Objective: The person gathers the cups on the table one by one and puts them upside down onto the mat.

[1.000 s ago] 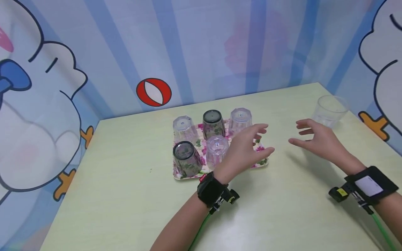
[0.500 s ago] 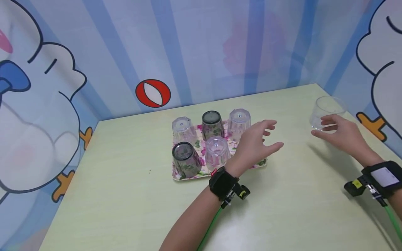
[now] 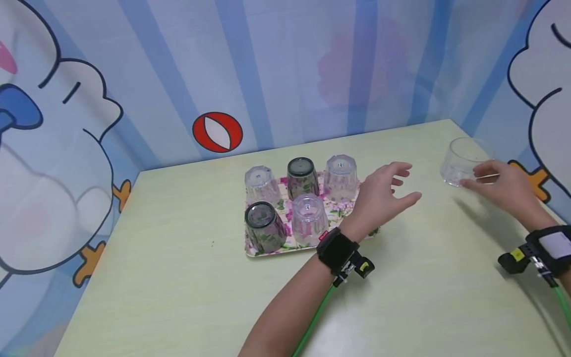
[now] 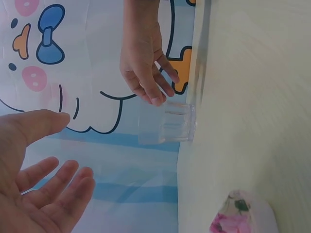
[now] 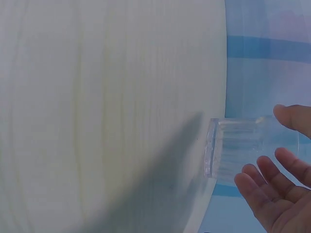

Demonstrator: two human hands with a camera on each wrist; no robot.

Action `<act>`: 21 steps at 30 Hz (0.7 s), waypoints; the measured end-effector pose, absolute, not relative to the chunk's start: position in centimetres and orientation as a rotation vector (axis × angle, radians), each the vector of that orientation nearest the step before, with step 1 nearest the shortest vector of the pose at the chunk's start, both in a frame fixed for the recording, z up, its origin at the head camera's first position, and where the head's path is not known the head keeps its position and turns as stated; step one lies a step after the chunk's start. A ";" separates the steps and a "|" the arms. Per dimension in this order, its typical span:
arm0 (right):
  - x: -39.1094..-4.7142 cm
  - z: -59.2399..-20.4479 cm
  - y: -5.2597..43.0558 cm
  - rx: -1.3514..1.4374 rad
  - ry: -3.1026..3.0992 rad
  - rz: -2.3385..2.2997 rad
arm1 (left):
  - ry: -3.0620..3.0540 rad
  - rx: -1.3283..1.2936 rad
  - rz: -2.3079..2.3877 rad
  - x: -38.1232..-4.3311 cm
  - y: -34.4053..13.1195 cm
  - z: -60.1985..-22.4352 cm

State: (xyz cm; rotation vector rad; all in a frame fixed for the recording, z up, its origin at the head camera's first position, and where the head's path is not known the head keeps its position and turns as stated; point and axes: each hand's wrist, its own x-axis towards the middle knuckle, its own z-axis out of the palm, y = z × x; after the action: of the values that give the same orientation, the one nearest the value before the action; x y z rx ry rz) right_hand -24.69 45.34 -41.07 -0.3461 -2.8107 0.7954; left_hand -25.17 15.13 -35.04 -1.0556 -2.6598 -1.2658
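Observation:
A clear glass (image 3: 459, 161) stands upright near the table's right back corner. My right hand (image 3: 510, 191) is beside it, its fingers loosely bent and spread from the thumb. In the right wrist view the thumb and fingers lie on either side of the glass (image 5: 238, 145); whether they touch it I cannot tell. My left hand (image 3: 379, 196) hovers by the right end of a flowered tray (image 3: 341, 210), fingers apart from the thumb, holding nothing. Several upside-down tumblers stand on the tray, among them a dark one (image 3: 264, 230) and a clear one (image 3: 309, 215).
The pale table (image 3: 178, 277) meets a blue cartoon-printed backdrop (image 3: 294, 74) at the back and sides. Each wrist wears a black strap with a small camera and a green cable (image 3: 314, 317). A corner of the tray (image 4: 233, 216) shows in the left wrist view.
My right hand has moved right, up to the clear glass. My left hand has also shifted right, across the tray's right end. The tumblers and the glass stand where they were.

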 end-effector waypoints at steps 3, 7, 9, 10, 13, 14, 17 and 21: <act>-24.9 -41.4 45.9 -0.419 -2.795 0.783 | -2.660 -1.049 -1.269 -25.2 15.6 -35.1; -25.1 -41.2 46.3 -0.504 -2.796 0.859 | -2.650 -1.042 -1.310 -25.5 16.2 -35.1; -25.7 -42.3 47.6 -0.523 -2.793 0.888 | -2.652 -1.039 -1.327 -25.7 16.7 -35.2; -26.2 -43.1 48.5 -0.534 -2.791 0.894 | -2.657 -1.038 -1.330 -25.8 17.0 -35.2; -27.5 -45.4 50.8 -0.544 -2.778 0.943 | -2.686 -1.030 -1.312 -26.1 18.1 -35.3; -27.8 -45.8 51.1 -0.548 -2.779 0.947 | -2.694 -1.026 -1.307 -26.2 18.6 -35.4; -26.8 -43.7 49.6 -0.499 -2.808 1.050 | -2.694 -1.019 -1.303 -26.7 19.8 -35.6; -25.0 -39.9 46.7 -0.410 -2.849 1.155 | -2.664 -0.984 -1.343 -27.6 21.3 -36.0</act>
State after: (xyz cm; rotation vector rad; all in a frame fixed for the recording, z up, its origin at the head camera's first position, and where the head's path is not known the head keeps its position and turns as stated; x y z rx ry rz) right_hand -24.95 46.72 -39.90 -0.4105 -2.8488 1.1549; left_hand -27.55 21.29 -35.96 -0.9839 -2.6642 -1.3427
